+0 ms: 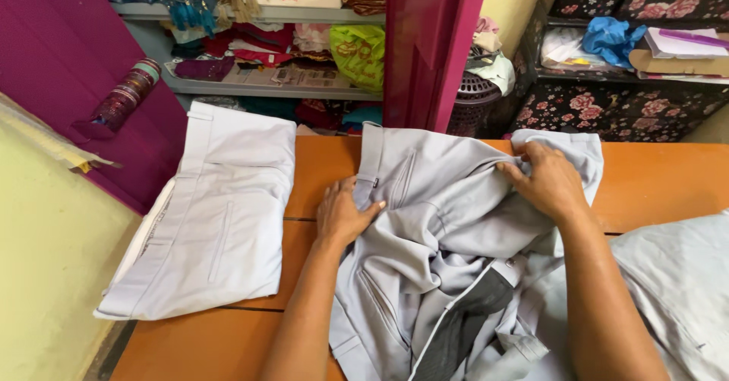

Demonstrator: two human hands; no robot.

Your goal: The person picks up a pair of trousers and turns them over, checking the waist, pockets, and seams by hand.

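Observation:
A pair of light grey trousers [440,221] lies rumpled on an orange wooden table [653,180], its dark inner lining showing near the bottom. My left hand [343,212] presses flat on the waistband side at the left, fingers spread. My right hand [545,180] pinches a fold of the grey cloth at the upper right. A second pair of pale grey trousers [216,214] lies folded flat at the table's left end.
An open magenta cupboard [429,39] behind the table holds shelves of folded coloured cloth. A stack of bangles [125,96] hangs on its left door. A dark basket [472,100] and a floral shelf unit [615,107] stand at the back right. More grey fabric [680,282] lies at right.

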